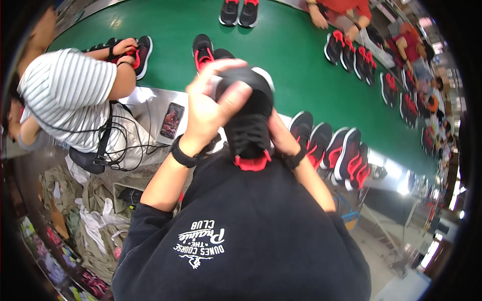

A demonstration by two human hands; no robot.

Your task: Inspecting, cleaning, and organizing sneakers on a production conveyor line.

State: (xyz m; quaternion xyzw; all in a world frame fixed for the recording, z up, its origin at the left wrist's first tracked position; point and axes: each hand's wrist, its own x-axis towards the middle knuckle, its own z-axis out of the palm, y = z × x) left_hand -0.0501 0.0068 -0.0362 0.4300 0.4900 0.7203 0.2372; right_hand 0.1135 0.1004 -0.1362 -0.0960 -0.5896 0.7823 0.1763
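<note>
A black sneaker [247, 128] with black laces, a white sole edge and a red collar lining is held up close to my chest, its toe pointing away from me. My left hand [210, 108] is at the toe, thumb lying over the upper and fingers bent around the front; its fingertips are slightly blurred. Along the shoe's right side my right hand [282, 134] grips it, with most of its fingers hidden behind the shoe. Just beyond the toe, another black and red sneaker [203, 52] stands on the green work surface, with a second one partly covered.
More sneakers [346, 153] line the edge at my right. One pair [238, 12] sits at the far side of the green surface [168, 30]. A phone [172, 120] lies at my left. Beside me, a co-worker in a striped shirt [70, 75] handles a sneaker [143, 56].
</note>
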